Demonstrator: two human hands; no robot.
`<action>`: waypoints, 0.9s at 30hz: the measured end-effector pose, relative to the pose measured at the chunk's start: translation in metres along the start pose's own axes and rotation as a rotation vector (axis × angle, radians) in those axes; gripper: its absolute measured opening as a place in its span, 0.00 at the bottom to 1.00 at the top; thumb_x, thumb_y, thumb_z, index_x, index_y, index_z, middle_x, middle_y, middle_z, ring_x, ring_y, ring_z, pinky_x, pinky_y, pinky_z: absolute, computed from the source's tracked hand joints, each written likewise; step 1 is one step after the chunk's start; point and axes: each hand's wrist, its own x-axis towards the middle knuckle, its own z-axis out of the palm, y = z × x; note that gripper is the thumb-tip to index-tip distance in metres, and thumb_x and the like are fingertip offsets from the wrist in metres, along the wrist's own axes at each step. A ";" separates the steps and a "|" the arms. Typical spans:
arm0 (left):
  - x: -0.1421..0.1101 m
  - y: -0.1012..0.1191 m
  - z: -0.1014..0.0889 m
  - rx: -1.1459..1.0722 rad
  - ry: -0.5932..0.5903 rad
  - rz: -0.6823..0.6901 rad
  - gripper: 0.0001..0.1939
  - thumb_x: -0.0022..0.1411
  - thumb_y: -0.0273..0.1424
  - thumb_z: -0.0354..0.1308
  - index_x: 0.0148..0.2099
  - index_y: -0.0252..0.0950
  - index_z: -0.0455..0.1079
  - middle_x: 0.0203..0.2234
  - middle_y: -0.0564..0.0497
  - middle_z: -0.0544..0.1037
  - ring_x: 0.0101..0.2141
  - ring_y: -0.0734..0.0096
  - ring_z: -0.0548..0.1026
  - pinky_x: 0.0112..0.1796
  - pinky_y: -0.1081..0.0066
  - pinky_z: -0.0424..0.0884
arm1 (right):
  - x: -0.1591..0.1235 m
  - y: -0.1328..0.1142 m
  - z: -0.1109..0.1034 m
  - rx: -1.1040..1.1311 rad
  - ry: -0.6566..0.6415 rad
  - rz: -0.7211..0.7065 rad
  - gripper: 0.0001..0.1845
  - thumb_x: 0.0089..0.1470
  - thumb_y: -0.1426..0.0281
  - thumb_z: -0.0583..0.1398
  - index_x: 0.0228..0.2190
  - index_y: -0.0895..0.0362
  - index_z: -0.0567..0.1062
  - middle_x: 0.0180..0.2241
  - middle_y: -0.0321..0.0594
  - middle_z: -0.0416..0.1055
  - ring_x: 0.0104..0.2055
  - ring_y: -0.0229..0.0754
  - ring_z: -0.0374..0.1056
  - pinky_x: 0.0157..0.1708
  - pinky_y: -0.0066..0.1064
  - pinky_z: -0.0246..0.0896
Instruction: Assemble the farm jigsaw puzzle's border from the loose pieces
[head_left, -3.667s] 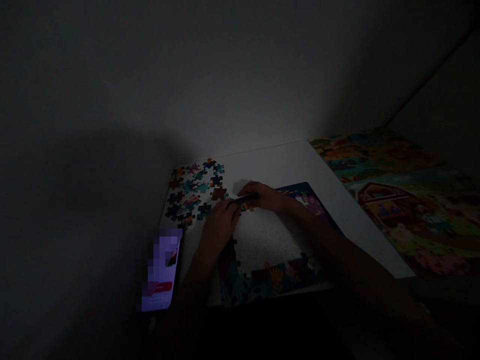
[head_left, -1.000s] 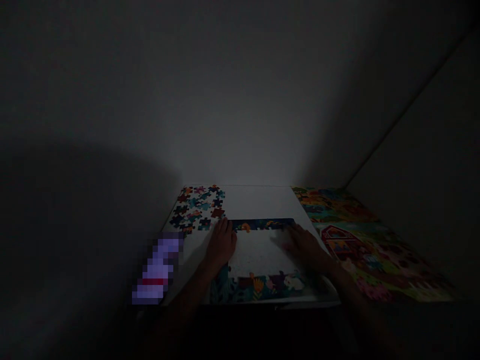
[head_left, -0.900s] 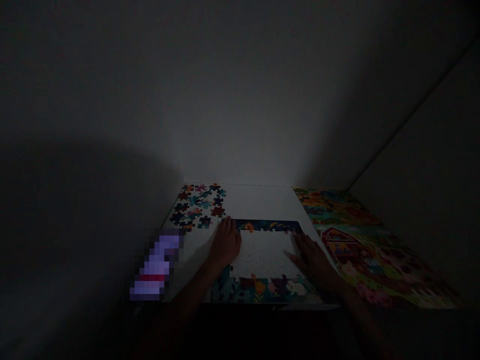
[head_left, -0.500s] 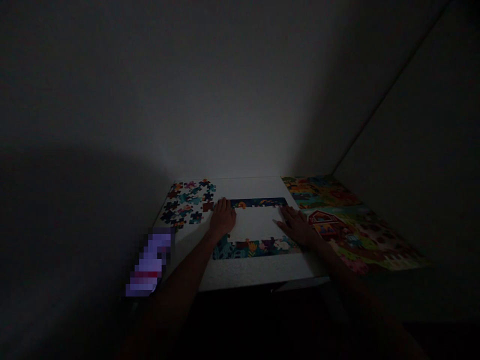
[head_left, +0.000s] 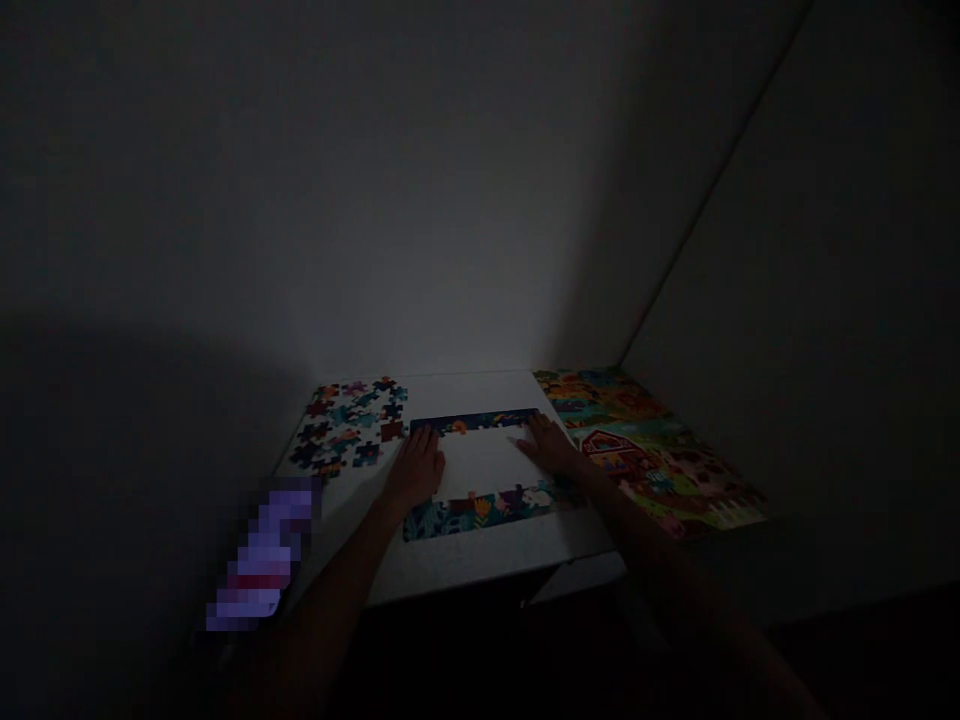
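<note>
Left hand point(head_left: 420, 468) and right hand point(head_left: 553, 444) press flat, clutching nothing; they probably keep the blue-and-teal rectangular jigsaw border point(head_left: 491, 419) square.

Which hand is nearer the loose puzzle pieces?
The left hand, at the puzzle border's left side, beside the loose pieces; the right hand is at its right side.

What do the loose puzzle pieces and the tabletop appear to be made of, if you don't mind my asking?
The pieces look like matt printed cardboard: flat, knobbed, coloured, without glare. The tabletop, plain white and dull, may be laminate or painted board; dim light leaves it open.
</note>
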 end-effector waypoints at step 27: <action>-0.008 0.014 -0.002 -0.110 0.008 -0.082 0.26 0.68 0.31 0.43 0.64 0.25 0.60 0.62 0.36 0.64 0.64 0.53 0.58 0.63 0.53 0.53 | 0.071 -0.172 0.000 0.416 -0.093 -0.438 0.21 0.58 0.65 0.56 0.51 0.58 0.74 0.53 0.51 0.72 0.54 0.51 0.68 0.55 0.47 0.62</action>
